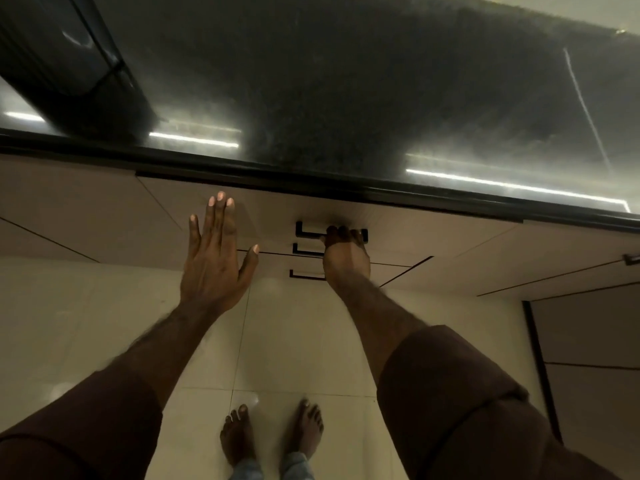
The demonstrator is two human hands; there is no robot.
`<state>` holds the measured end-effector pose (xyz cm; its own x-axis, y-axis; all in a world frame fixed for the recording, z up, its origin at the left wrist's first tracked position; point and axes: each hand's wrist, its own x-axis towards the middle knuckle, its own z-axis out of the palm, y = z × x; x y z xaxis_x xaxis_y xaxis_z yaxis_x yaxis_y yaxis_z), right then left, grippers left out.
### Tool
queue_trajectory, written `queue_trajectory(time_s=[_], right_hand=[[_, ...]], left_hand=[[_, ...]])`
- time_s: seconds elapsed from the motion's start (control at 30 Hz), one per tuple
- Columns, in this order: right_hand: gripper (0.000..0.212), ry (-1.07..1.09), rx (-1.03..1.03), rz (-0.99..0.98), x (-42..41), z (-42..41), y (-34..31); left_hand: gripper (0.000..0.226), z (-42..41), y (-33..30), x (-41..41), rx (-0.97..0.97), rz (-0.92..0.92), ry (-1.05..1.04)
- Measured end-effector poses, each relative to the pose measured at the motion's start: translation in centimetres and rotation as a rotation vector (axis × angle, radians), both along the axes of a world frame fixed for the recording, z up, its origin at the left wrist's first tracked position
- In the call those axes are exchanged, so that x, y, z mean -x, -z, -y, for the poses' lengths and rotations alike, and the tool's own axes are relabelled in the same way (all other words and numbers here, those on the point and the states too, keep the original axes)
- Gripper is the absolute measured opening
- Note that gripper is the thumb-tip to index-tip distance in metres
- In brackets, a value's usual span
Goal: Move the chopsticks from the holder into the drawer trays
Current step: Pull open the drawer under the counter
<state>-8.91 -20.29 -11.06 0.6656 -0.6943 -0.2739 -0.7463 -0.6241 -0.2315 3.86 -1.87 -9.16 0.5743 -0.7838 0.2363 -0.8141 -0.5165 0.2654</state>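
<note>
the left hand (214, 258) is held flat in front of the top drawer (263, 216), fingers straight and slightly spread, thumb out to the side; whether it touches the front cannot be told. to its right, three dark handles are stacked, and the right hand (346, 254) is curled shut around the top handle (308, 232). the drawer is seen closed under the dark counter (346, 98). chopsticks, holder and trays are out of view. bare feet are seen on the pale floor (298, 341).

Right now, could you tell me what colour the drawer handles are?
Black, seen in the head view; the right hand grips the top drawer handle.
</note>
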Motion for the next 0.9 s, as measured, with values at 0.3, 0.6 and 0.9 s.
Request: queue_trajectory(time_s=[0.3,0.6,0.9], right_hand=[[0.039,0.083,0.028,-0.018,1.6,-3.5,-1.6],[0.031,0.147,-0.030,-0.032,7.0,-10.2,-1.8],[0.027,0.165,-0.054,-0.022,11.5,-15.2,-1.7]], left_hand=[[0.080,-3.4,-0.2,0.0,0.075,-0.025,0.016],[0.077,-7.2,-1.6,1.8,0.223,-0.001,0.107],[0.075,-13.1,-1.3,5.5,0.147,-0.019,0.068]])
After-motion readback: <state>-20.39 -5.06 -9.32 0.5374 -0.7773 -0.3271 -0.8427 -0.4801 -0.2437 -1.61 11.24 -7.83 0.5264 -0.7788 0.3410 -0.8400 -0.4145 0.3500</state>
